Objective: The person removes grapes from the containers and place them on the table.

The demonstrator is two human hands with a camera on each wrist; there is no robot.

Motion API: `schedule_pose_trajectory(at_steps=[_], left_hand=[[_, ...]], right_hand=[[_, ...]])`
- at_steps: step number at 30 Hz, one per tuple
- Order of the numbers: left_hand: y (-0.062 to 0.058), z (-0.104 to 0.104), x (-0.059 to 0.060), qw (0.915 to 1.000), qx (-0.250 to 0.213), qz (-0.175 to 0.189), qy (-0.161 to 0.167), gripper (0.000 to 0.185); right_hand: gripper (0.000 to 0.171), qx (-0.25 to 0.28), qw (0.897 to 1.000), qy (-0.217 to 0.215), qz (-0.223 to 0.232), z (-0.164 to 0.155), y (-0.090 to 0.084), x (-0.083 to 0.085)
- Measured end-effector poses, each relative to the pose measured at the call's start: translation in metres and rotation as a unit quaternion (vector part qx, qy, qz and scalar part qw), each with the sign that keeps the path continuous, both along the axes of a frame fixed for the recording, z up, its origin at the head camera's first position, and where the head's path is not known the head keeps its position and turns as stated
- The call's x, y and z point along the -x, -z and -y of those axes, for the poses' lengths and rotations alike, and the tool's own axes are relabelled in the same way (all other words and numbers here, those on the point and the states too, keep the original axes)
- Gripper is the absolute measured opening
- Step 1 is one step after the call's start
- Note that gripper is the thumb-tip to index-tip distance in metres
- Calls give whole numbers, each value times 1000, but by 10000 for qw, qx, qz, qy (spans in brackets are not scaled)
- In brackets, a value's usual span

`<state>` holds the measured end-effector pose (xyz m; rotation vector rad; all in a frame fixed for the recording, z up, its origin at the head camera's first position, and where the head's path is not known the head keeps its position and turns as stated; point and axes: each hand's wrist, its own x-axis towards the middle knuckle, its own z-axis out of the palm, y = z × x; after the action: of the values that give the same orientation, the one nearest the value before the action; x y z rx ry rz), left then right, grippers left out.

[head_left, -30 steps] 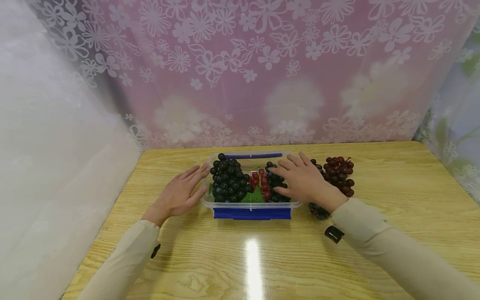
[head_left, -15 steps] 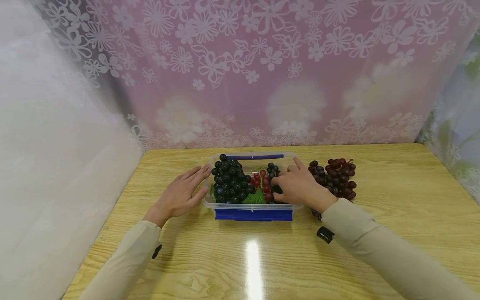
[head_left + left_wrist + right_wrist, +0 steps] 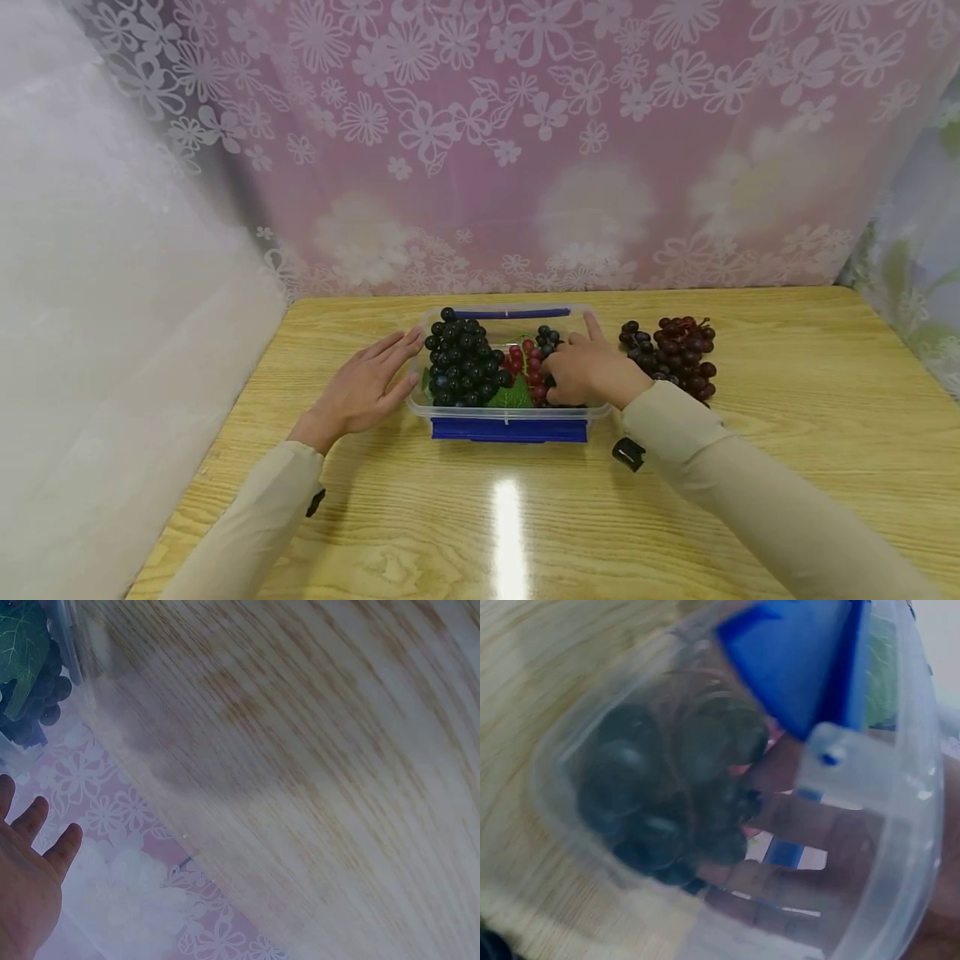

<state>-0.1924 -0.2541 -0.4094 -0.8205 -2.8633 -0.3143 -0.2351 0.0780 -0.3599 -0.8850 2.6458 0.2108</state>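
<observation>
A clear plastic box (image 3: 510,412) with blue latches holds several bunches of grapes. Black grapes (image 3: 461,358) fill its left side, red grapes (image 3: 533,371) and a green leaf (image 3: 510,394) lie in the middle. My left hand (image 3: 360,392) has its fingers straight, fingertips at the box's left rim. My right hand (image 3: 588,371) reaches down inside the right end, fingers bent onto a bunch of dark grapes (image 3: 549,337), with one finger stretched toward the back rim. Through the cloudy wall in the right wrist view, fingers touch these dark grapes (image 3: 645,802); their grip is partly hidden.
More dark grapes (image 3: 636,340) and a dark red bunch (image 3: 684,354) lie on the wooden table (image 3: 420,517) right of the box. A pink flowered cloth (image 3: 480,192) hangs behind the table, and a white sheet (image 3: 127,333) is at the left.
My right hand has moved down into the box's right end, its spread fingers bending onto the dark grapes, and the forearm has swung left. My left hand stays at the rim.
</observation>
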Motion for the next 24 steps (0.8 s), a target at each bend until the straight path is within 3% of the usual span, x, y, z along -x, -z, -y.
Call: schedule_pose_trajectory(at_steps=[15, 24], left_hand=[[4, 0, 1, 10000, -38, 3, 9, 57], [4, 1, 1, 10000, -96, 17, 3, 57]], right_hand=[[45, -154, 9997, -65, 187, 0, -3, 3], [49, 124, 9999, -4, 22, -1, 1, 7]])
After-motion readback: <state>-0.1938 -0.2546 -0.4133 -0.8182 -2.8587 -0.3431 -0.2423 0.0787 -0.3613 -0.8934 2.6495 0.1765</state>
